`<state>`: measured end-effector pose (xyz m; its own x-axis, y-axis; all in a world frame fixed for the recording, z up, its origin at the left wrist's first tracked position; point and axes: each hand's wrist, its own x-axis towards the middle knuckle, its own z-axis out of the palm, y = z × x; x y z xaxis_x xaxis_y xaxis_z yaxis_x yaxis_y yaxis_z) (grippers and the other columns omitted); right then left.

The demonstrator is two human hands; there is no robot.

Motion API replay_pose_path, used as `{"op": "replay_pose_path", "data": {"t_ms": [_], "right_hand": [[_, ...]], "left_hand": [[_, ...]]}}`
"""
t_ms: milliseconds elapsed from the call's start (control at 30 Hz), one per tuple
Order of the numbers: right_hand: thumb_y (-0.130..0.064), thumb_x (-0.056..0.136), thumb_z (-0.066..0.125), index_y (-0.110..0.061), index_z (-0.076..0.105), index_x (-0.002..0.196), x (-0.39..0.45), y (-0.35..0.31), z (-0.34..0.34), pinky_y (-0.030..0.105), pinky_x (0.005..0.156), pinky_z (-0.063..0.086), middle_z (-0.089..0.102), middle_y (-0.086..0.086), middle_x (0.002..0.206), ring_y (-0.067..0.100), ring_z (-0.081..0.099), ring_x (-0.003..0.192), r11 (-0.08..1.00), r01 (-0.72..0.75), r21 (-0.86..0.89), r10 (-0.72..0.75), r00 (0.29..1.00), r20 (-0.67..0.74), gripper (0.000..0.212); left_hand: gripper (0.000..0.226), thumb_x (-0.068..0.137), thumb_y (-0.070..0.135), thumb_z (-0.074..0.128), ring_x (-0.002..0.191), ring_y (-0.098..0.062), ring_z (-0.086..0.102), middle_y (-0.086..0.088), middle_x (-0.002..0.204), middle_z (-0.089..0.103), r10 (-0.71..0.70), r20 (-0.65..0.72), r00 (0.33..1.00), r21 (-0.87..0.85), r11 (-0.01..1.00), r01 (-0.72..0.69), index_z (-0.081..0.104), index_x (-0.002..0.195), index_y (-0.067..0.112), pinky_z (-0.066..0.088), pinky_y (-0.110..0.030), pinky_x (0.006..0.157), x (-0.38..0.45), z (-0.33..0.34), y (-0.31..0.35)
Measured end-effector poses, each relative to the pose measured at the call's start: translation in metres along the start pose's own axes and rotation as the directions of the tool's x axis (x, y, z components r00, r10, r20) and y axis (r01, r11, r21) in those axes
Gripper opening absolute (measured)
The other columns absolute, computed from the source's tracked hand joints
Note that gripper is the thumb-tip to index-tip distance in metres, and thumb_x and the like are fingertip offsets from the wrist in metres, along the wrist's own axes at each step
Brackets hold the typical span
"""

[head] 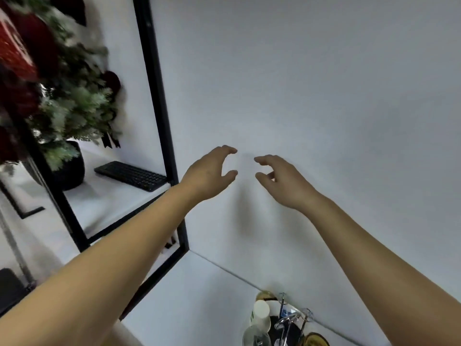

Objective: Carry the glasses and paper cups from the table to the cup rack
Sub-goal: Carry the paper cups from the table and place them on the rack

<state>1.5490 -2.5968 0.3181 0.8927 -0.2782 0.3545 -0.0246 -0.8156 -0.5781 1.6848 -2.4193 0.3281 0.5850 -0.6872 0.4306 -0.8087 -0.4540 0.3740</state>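
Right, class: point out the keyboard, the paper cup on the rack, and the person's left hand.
keyboard (131,175), head view, middle of the keys.
paper cup (262,314), head view, its white side wall.
left hand (208,173), head view, back of the hand.

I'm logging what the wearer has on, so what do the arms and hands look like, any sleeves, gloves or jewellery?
Both forearms are bare as far as the frame shows. The left hand and right hand wear no gloves, and no rings, watch or bands show.

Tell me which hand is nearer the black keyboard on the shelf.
Left. The left hand hangs just right of the black keyboard, past the black frame post; the right hand is farther right, before the bare wall.
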Motion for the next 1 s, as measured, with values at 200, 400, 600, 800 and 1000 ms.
{"op": "replay_pose_path", "data": {"t_ms": [200, 400, 600, 800, 1000], "right_hand": [[-0.04, 0.1, 0.051, -0.035, 0.045, 0.143, 0.005, -0.041, -0.034, 0.029, 0.09, 0.046, 0.047, -0.014, 0.14, 0.011, 0.061, 0.105, 0.988, 0.148, 0.032, -0.147, 0.988, -0.048, 0.044], [-0.042, 0.1, 0.05, -0.037, 0.044, 0.143, -0.015, -0.069, -0.044, 0.034, 0.095, 0.048, 0.046, -0.015, 0.14, 0.011, 0.061, 0.106, 0.963, 0.258, 0.083, -0.261, 0.965, 0.023, 0.044], [-0.04, 0.1, 0.052, -0.036, 0.046, 0.141, -0.059, -0.108, -0.039, 0.03, 0.09, 0.047, 0.047, -0.014, 0.139, 0.009, 0.061, 0.106, 0.888, 0.412, 0.204, -0.438, 0.892, 0.107, 0.042], [-0.04, 0.099, 0.054, -0.035, 0.046, 0.142, -0.129, -0.165, -0.029, 0.028, 0.089, 0.049, 0.046, -0.015, 0.138, 0.006, 0.059, 0.105, 0.769, 0.526, 0.363, -0.615, 0.763, 0.198, 0.044], [-0.04, 0.099, 0.054, -0.032, 0.047, 0.142, -0.218, -0.264, -0.016, 0.03, 0.087, 0.048, 0.047, -0.012, 0.131, 0.009, 0.058, 0.104, 0.613, 0.613, 0.499, -0.771, 0.603, 0.206, 0.044]], "left_hand": [[0.052, 0.098, 0.04, 0.06, 0.123, -0.014, 0.058, 0.016, 0.149, 0.047, -0.014, -0.076, 0.997, 0.141, 0.99, 0.024, 0.041, 0.146, 0.033, 0.051, -0.041, 0.096, -0.021, -0.054, 0.03], [0.052, 0.098, 0.038, 0.06, 0.122, -0.016, 0.058, 0.012, 0.15, 0.048, -0.09, -0.154, 0.984, 0.217, 0.969, 0.122, 0.043, 0.146, 0.03, 0.047, -0.035, 0.094, -0.066, -0.085, 0.07], [0.05, 0.098, 0.038, 0.06, 0.101, -0.012, 0.064, 0.012, 0.146, 0.051, -0.22, -0.268, 0.938, 0.247, 0.925, 0.288, 0.043, 0.145, 0.031, 0.052, -0.037, 0.087, -0.148, -0.114, 0.125], [0.047, 0.098, 0.039, 0.061, 0.122, -0.01, 0.056, 0.013, 0.144, 0.052, -0.349, -0.357, 0.867, 0.379, 0.794, 0.476, 0.045, 0.142, 0.033, 0.05, -0.032, 0.091, -0.268, -0.152, 0.181], [0.05, 0.098, 0.039, 0.061, 0.115, -0.014, 0.058, 0.011, 0.147, 0.05, -0.505, -0.529, 0.682, 0.378, 0.578, 0.723, 0.043, 0.144, 0.033, 0.05, -0.034, 0.091, -0.414, -0.212, 0.246]]}}
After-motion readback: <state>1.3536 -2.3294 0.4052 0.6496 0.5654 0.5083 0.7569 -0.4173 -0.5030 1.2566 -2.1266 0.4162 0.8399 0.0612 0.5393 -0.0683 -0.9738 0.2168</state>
